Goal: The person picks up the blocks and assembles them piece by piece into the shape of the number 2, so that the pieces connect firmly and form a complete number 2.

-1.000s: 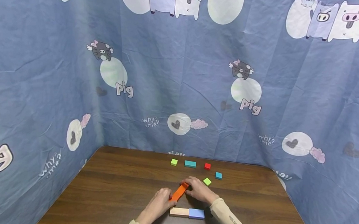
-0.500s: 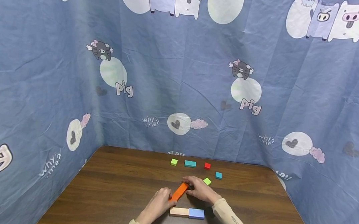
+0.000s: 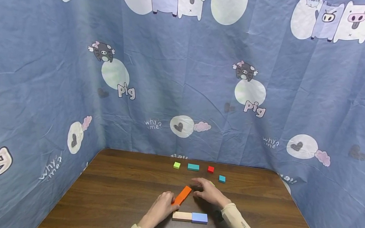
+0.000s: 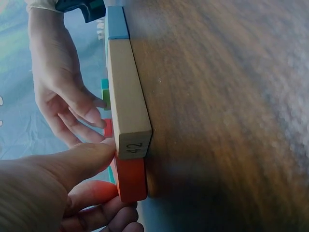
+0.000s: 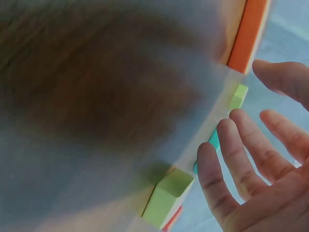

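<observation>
Orange marks the piece in hand: the orange block (image 3: pixel 183 195) lies aslant on the counter (image 3: pixel 112 185), its near end between the thumb and fingers of the left hand (image 3: pixel 160 206), which pinches it. Whether it is one length or two pieces butted together, I cannot tell. Just beside its far end, the right hand (image 3: pixel 208 191) is released, fingers loosely spread and holding nothing.

Nearer the person, the wood block (image 3: pixel 182 216) and the blue block (image 3: pixel 200 217) lie end to end, touching, in a straight row. The orange block's near end sits close to the row's left end; the left thumb hides whether they meet.

The arranging looks partway along. That row seems done, and the slanting piece appears about in position, though the left hand's grip suggests it is not finally settled. Five pieces look unused: the far green block (image 3: pixel 177 165), the teal block (image 3: pixel 193 167), the red block (image 3: pixel 210 169), the cyan block (image 3: pixel 222 179), and the near green block (image 5: pixel 166 198), mostly hidden behind the right hand from the head view. They lie apart from one another and from the row.
</observation>
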